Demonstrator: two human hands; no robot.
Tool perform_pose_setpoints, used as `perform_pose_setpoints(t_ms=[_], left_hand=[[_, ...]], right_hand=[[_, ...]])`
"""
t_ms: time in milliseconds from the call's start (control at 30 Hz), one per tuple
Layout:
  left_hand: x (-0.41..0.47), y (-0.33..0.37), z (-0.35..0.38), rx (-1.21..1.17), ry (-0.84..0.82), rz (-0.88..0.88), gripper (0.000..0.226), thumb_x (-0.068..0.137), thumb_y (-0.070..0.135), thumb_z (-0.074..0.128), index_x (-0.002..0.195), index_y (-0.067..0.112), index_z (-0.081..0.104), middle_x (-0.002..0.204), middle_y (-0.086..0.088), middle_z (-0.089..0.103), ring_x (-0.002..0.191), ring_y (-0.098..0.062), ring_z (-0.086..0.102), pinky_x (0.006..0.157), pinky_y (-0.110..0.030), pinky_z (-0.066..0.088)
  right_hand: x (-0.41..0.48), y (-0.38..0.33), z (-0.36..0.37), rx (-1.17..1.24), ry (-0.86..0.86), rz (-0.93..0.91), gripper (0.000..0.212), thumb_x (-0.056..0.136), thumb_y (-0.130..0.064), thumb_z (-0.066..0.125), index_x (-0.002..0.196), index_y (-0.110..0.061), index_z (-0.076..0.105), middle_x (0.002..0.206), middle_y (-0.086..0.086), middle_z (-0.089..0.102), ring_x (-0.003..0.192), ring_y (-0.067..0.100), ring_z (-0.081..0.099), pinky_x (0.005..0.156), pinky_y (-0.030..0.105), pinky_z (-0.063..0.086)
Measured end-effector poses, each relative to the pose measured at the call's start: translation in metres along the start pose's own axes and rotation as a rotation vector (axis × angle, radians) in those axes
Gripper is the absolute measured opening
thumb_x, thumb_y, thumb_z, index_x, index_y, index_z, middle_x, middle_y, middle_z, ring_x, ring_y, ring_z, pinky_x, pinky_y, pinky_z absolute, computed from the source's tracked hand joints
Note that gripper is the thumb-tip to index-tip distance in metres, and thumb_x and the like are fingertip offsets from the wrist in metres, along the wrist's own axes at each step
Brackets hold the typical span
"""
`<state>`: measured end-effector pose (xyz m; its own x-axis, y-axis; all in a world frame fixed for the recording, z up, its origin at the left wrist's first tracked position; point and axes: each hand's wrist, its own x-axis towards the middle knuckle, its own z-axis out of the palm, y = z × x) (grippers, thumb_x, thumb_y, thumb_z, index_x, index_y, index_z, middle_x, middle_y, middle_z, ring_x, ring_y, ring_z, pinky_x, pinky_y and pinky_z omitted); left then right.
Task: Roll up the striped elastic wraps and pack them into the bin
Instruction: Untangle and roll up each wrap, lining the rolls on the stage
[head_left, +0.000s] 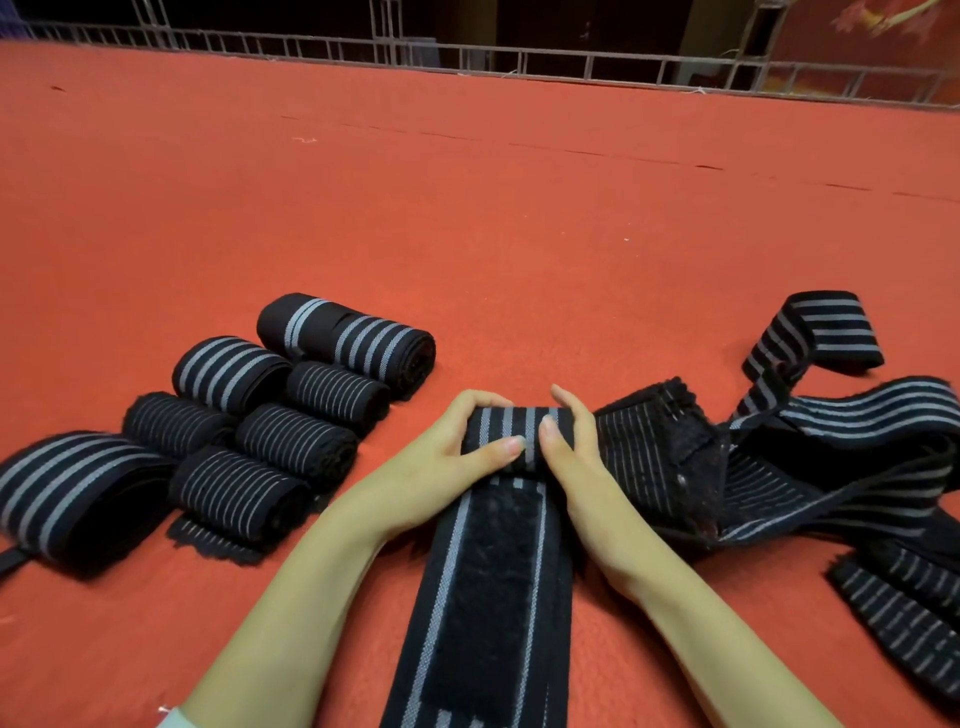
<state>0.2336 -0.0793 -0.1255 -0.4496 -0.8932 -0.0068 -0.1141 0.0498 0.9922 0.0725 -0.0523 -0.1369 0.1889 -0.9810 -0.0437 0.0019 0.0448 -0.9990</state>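
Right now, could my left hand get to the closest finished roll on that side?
Probably yes. Only bare red cloth lies between the left hand and the nearest thin-striped roll, but that hand grips the half-rolled wrap together with the right hand, so it would have to let go first.

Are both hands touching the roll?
Touching. The head view shows the left hand and right hand with thumbs and fingers curled round the roll.

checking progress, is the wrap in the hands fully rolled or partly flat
Partly rolled. The left hand and right hand grip a small roll; the rest of the wrap lies flat.
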Motion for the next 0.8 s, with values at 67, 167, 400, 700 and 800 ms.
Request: perform_pose_setpoints(t_ms=[67, 167, 400, 700, 800], left_hand=[[0.001, 0.001, 0.0, -0.008, 0.002, 0.018, 0.028, 0.093, 0.018, 0.059, 0.119, 0.019, 0.049, 0.095, 0.004, 0.064, 0.086, -0.004, 0.061, 0.078, -0.022, 0.05], [0.002, 0.003, -0.002, -0.038, 0.06, 0.103, 0.03, 0.091, 0.007, 0.06, 0.119, 0.013, 0.051, 0.099, 0.0, 0.063, 0.092, -0.008, 0.061, 0.086, -0.025, 0.051], [0.004, -0.002, 0.003, -0.048, 0.011, 0.089, 0.035, 0.092, 0.019, 0.059, 0.123, 0.027, 0.044, 0.105, 0.001, 0.063, 0.098, -0.011, 0.063, 0.089, -0.03, 0.052], [0.003, 0.006, -0.005, -0.032, 0.149, 0.181, 0.04, 0.083, 0.004, 0.07, 0.117, 0.024, 0.061, 0.106, -0.004, 0.068, 0.102, -0.018, 0.064, 0.092, -0.034, 0.052], [0.003, 0.008, -0.005, 0.061, 0.196, 0.257, 0.04, 0.075, -0.002, 0.076, 0.104, 0.025, 0.068, 0.107, 0.007, 0.069, 0.104, -0.011, 0.063, 0.092, -0.026, 0.049]], right_hand=[[-0.001, 0.001, 0.0, -0.014, -0.021, 0.001, 0.075, 0.08, -0.052, 0.051, 0.143, -0.047, 0.011, 0.13, -0.006, 0.054, 0.111, 0.004, 0.061, 0.098, 0.024, 0.048], [0.0, 0.005, 0.0, -0.08, -0.036, -0.022, 0.112, 0.071, -0.037, 0.079, 0.148, -0.044, -0.002, 0.136, -0.008, 0.051, 0.117, 0.0, 0.057, 0.102, 0.025, 0.045], [0.001, 0.007, -0.004, -0.11, -0.058, -0.028, 0.071, 0.077, -0.001, 0.076, 0.134, -0.017, 0.036, 0.12, -0.004, 0.062, 0.106, 0.002, 0.063, 0.089, 0.02, 0.051], [0.004, 0.005, -0.009, -0.063, -0.057, -0.067, 0.063, 0.079, -0.001, 0.074, 0.134, -0.018, 0.046, 0.123, -0.002, 0.064, 0.112, 0.009, 0.062, 0.095, 0.028, 0.049], [0.004, 0.003, -0.009, -0.012, -0.069, -0.098, 0.057, 0.079, -0.018, 0.077, 0.13, -0.015, 0.052, 0.122, 0.003, 0.066, 0.115, 0.018, 0.062, 0.099, 0.035, 0.049]])
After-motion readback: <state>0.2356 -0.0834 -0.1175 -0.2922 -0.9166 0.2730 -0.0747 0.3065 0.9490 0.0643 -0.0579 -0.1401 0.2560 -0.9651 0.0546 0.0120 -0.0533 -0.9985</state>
